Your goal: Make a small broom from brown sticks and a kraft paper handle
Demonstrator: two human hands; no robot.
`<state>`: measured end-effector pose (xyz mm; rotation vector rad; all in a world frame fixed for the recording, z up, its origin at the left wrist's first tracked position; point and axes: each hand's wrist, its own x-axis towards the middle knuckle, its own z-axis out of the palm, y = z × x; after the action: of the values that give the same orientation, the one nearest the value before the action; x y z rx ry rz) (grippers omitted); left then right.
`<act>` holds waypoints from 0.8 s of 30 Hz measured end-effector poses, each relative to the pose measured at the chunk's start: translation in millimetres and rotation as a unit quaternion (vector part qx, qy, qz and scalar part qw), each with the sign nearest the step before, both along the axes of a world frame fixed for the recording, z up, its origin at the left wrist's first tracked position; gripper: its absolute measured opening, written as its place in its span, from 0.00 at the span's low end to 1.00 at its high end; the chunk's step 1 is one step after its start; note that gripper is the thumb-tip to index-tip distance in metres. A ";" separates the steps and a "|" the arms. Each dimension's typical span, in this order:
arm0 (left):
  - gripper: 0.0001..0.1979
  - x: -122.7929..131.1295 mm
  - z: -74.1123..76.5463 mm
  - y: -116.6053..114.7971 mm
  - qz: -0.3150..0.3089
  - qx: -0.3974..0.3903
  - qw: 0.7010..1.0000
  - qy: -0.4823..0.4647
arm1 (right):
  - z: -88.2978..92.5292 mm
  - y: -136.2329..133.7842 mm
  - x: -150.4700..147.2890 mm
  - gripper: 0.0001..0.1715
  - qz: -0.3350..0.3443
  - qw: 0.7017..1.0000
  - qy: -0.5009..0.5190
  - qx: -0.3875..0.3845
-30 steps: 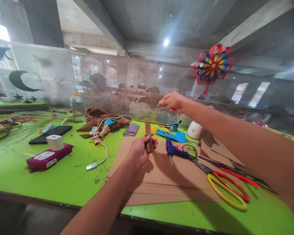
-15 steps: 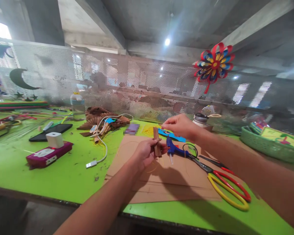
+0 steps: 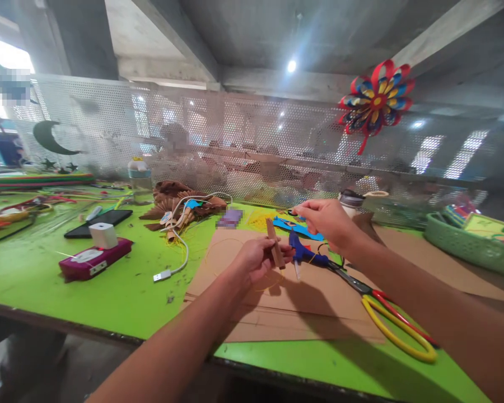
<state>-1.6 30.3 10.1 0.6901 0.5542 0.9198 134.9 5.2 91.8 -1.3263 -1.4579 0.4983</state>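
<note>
My left hand holds a narrow folded strip of brown paper or card, tilted, above a brown cardboard sheet. To the right of it and higher, my right hand is raised with its fingertips pinched together; whatever may be between them is too small to make out. A blue glue gun lies on the cardboard just right of the strip. Large scissors with red and yellow handles rest partly under my right forearm. A blue cut-out piece lies behind the glue gun, below my right hand.
Yellow shreds and brown paper crafts lie farther back with a white cable. Leftward are a purple box with a white charger, a black phone and a bottle. A green basket stands right.
My right hand has drawn a little to the right, away from the strip. The strip has turned slightly in my left hand. The whole view has shifted a little.
</note>
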 end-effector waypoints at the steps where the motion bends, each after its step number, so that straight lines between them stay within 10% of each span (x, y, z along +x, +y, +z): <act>1: 0.10 -0.3 -0.5 0.9 -0.003 0.001 1.000 -0.001 | -2.9 -2.9 0.2 0.09 0.015 1.000 -0.005 -0.016; 24: 0.12 -4.5 3.3 8.6 0.055 0.024 0.998 0.001 | -95.8 -64.6 -10.5 0.11 0.106 0.982 -0.061 -0.147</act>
<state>-6.2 38.9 13.4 0.7089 0.5791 1.0377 124.5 -59.4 -4.1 -1.4574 -1.6864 0.8089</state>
